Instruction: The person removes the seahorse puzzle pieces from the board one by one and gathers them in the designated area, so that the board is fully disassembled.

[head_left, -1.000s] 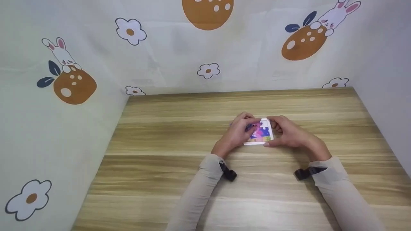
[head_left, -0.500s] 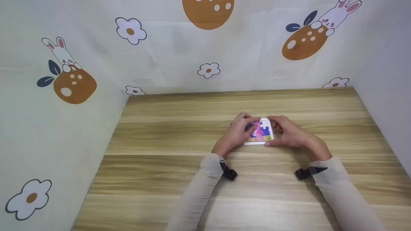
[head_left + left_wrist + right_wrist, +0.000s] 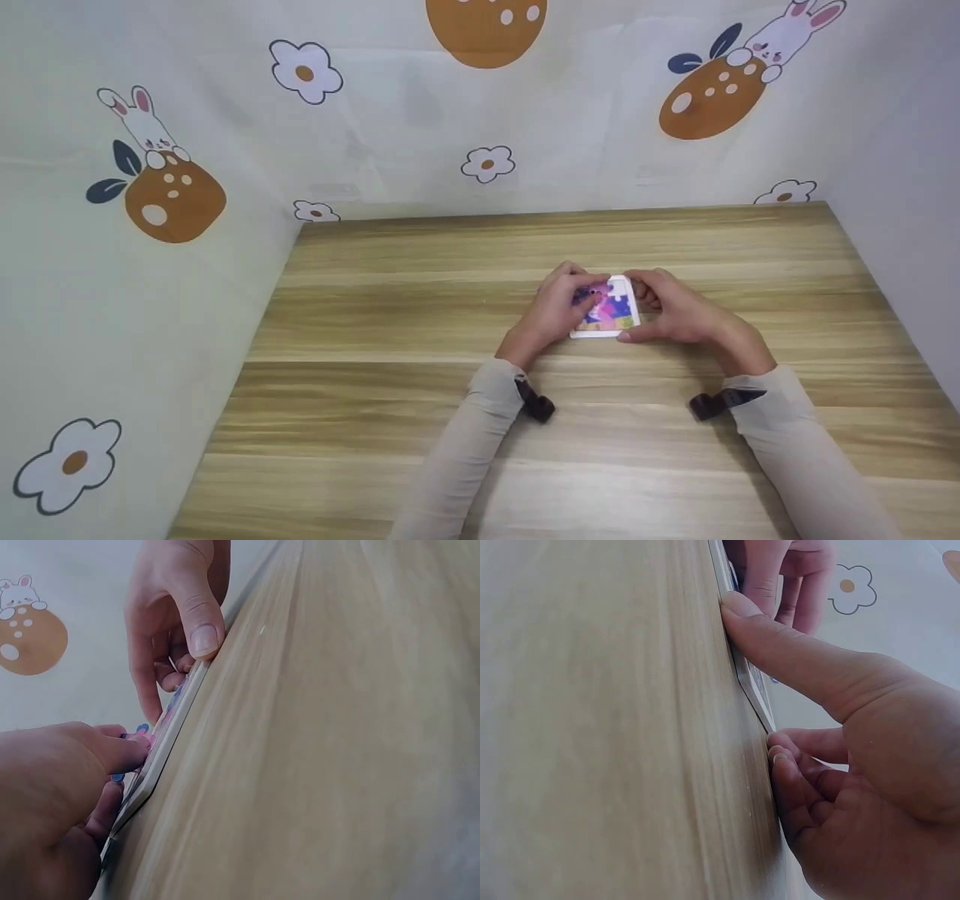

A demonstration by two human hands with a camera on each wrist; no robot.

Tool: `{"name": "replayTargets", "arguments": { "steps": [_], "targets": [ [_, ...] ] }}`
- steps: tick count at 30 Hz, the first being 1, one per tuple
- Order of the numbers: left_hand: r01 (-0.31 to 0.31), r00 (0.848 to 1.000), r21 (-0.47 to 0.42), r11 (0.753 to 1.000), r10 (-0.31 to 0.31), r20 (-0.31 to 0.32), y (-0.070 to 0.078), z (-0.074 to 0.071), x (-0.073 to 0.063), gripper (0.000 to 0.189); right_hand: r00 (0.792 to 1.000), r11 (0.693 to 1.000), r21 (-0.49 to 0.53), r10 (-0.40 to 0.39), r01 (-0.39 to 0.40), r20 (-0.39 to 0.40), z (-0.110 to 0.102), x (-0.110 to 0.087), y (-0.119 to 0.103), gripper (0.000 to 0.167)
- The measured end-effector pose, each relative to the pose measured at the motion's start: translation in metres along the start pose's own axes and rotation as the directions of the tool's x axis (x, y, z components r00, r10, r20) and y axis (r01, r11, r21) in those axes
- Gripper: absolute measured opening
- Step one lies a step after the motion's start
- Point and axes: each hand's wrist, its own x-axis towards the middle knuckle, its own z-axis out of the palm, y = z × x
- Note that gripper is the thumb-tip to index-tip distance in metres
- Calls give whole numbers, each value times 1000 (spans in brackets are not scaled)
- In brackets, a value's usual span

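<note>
A small jigsaw puzzle (image 3: pixel 619 309) in a white frame lies on the table between both hands. Its picture is blue, purple and pink, with a white jigsaw-shaped patch at the upper right. My left hand (image 3: pixel 555 304) reaches over its left part, hiding that side. Between the left fingers is a puzzle piece (image 3: pixel 141 736), pink with blue knobs, at the puzzle's surface. My right hand (image 3: pixel 675 311) grips the frame's right side. Its thumb (image 3: pixel 761 626) presses the near edge of the frame, and the other fingers curl by the right end.
The wood-grain table (image 3: pixel 360 300) stretches all around the puzzle. Behind and beside it stand pale walls (image 3: pixel 390 112) printed with flowers, rabbits and orange fruit. A black camera strap (image 3: pixel 534 401) sits on each wrist.
</note>
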Motion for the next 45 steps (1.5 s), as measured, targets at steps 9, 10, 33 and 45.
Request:
{"name": "replayTargets", "arguments": {
  "steps": [9,10,33,45],
  "targets": [
    [-26,999,68,997,24,24,1,0,0,40,1000,1000,-2,16,-16,1,1,1,2,93],
    [-22,999,68,997,20,27,1,0,1,40,1000,1000,-9,17,-17,-2,1,1,2,93],
    [-17,996,96,995,9,84,4,-5,2,46,1000,1000,5,29,-29,7,-2,-1,-2,94],
    [-14,996,20,1000,12,94,2,-7,5,44,1000,1000,14,-17,17,23,-1,2,2,89]
  ]
}}
